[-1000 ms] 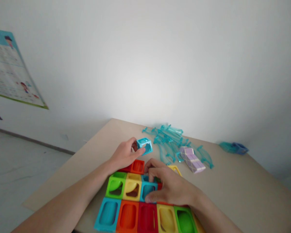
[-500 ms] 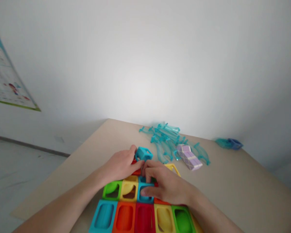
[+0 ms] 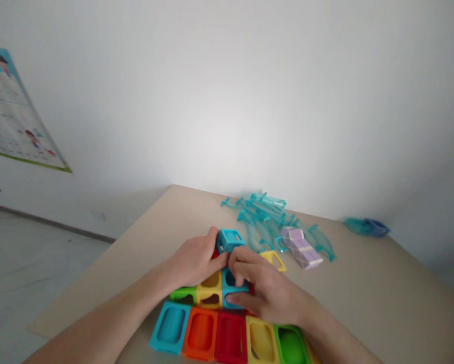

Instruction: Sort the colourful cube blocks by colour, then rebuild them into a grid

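Observation:
A stack of hollow plastic blocks stands before me, with a lower row of blue, orange, red (image 3: 231,337), yellow and green pieces. A light-blue block (image 3: 231,237) sits at the far top end. My left hand (image 3: 200,258) is closed against that end, thumb and fingers around the upper blocks. On the right side, my right hand (image 3: 260,285) has bent fingers gripping a blue block (image 3: 232,298) in the middle row, beside a yellow block (image 3: 210,298). Part of the middle row is hidden under both hands.
Clear teal curved track pieces (image 3: 266,212) lie heaped near the wall. A lilac patterned block (image 3: 301,247) lies beside them. Farther right, a dark-blue block (image 3: 376,227) rests by another teal piece. A yellow frame (image 3: 274,260) shows behind my right hand. A poster (image 3: 20,114) hangs left.
The view has shifted slightly, so everything appears farther right. The middle block row now looks tipped away from the front row. Both hands keep their hold on the blocks.

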A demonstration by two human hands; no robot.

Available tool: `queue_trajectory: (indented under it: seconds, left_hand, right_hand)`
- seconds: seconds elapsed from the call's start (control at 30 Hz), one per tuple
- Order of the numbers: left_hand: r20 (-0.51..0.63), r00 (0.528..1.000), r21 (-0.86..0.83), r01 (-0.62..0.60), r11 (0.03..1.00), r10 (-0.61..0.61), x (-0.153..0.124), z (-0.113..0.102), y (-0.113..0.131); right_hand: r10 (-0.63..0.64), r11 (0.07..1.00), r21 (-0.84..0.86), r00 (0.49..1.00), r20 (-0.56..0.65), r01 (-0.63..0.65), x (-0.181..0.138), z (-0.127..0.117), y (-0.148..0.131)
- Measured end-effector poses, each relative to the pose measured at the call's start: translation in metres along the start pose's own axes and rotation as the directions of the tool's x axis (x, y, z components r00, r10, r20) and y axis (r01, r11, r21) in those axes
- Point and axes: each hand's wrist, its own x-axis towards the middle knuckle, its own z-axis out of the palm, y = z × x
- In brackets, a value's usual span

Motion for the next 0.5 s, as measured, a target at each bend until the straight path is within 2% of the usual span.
queue_trajectory:
  seconds: [0.2, 0.3, 0.33, 0.4, 0.5]
  left_hand:
    - [0.008, 0.999, 0.057, -0.053, 0.997, 0.053, 0.000, 0.003, -0.004]
    - [0.007, 0.999, 0.030, -0.051, 0.998, 0.051, -0.001, 0.003, -0.005]
    - [0.003, 0.998, 0.015, -0.059, 0.998, 0.058, -0.001, 0.002, -0.005]
    - [-0.020, 0.996, -0.016, -0.085, 0.996, 0.084, -0.001, 0.001, -0.004]
    - [-0.070, 0.991, -0.060, -0.117, 0.991, 0.113, -0.002, -0.001, -0.003]
  right_hand:
    - [0.031, 0.942, 0.335, 0.993, -0.113, 0.009, 0.001, 0.003, 0.002]
    - [0.082, 0.858, 0.509, 0.957, -0.278, 0.074, 0.001, 0.003, 0.004]
    - [0.124, 0.831, 0.547, 0.924, -0.362, 0.103, 0.001, 0.003, 0.006]
    - [0.219, 0.815, 0.561, 0.818, -0.531, 0.146, 0.002, 0.002, 0.010]
    - [0.325, 0.863, 0.499, 0.664, -0.674, 0.084, 0.003, -0.001, 0.017]
